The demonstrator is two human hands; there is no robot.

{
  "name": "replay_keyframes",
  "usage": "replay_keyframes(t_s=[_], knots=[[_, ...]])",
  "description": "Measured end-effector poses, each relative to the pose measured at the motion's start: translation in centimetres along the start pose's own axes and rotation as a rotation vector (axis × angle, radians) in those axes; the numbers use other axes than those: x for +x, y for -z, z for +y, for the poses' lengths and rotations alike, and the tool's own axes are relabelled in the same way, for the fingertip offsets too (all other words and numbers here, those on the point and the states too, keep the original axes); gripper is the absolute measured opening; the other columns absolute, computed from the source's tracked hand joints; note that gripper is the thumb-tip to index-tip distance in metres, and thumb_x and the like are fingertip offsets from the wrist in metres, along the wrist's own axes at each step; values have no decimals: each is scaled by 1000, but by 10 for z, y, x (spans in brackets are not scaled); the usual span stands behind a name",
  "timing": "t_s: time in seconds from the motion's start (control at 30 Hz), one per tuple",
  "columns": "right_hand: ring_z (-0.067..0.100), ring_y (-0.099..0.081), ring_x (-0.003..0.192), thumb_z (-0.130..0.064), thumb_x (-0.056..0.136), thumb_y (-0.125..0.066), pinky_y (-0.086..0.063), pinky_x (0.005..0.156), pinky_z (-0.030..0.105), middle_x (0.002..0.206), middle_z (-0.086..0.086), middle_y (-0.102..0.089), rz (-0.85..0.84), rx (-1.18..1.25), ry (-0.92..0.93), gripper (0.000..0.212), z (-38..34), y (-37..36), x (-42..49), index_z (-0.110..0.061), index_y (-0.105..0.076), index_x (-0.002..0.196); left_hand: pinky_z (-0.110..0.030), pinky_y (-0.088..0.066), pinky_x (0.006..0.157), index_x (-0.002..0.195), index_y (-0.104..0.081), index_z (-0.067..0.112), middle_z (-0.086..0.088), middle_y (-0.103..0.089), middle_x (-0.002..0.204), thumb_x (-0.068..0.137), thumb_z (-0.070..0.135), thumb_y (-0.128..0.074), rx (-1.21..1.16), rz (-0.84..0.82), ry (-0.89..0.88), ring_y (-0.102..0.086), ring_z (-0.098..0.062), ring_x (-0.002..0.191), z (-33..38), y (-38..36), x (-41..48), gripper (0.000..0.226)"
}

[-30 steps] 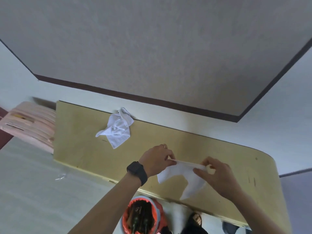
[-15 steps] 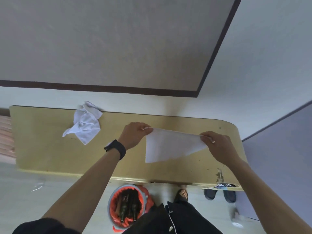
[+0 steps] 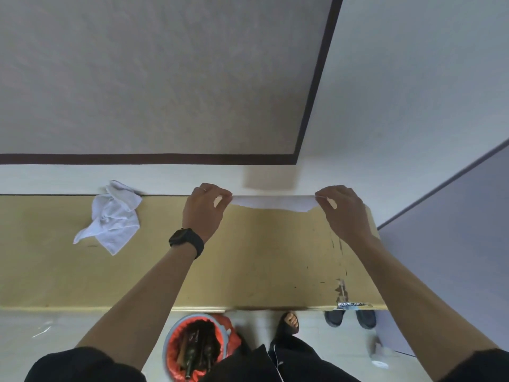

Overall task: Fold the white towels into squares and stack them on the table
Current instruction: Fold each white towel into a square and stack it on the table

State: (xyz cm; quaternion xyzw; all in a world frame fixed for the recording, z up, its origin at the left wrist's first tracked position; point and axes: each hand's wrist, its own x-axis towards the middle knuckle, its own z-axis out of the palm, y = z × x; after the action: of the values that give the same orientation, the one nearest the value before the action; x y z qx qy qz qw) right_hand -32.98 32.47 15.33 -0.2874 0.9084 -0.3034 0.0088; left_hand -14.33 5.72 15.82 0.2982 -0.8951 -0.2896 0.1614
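A white towel (image 3: 271, 202) is stretched taut between my two hands above the far edge of the yellow table (image 3: 256, 260). It shows only as a thin blurred strip. My left hand (image 3: 205, 209) pinches its left corner and my right hand (image 3: 343, 209) pinches its right corner. A second white towel (image 3: 113, 217) lies crumpled on the table at the far left, touching the back edge.
The table runs along a white wall, and its right end stops at a grey panel (image 3: 451, 244). Below the near edge stand an orange-lined bin (image 3: 197, 346) holding bottles and a pair of dark shoes (image 3: 349, 318). My sandalled foot (image 3: 289, 325) is beside them.
My hands moved apart and away from me, pulling the towel from a hanging sheet into a flat taut strip at the table's far edge. The view tilted further down.
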Motion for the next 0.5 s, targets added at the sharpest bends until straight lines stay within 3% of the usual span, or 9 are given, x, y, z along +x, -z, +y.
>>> replay_keyframes(t_s=[0.13,0.33,0.5], knots=[[19,-58,106,-27,94,-66,-45,90,30,112,-6,-67,-165,-55,-60,14,30,-26,-35,-24,-77,103,-37,-46,87,99,-73,26,5,-66,109,96,31,-60,145,-134,-24,-56,-19,104,-23,-29,-35,14],[18,-54,116,-32,95,-63,-39,95,30,125,-6,-64,-538,-115,-266,20,66,-71,-112,-28,-75,111,-32,-42,93,103,-74,27,9,-67,116,95,33,-59,218,-466,119,-55,-16,112,-60,-77,-109,17],[15,-57,109,-31,95,-62,-39,96,28,122,-6,-66,-733,-143,-343,21,78,-88,-168,-25,-76,109,-29,-42,95,106,-70,27,8,-66,118,98,34,-52,243,-711,198,-54,-14,114,-76,-91,-161,21]])
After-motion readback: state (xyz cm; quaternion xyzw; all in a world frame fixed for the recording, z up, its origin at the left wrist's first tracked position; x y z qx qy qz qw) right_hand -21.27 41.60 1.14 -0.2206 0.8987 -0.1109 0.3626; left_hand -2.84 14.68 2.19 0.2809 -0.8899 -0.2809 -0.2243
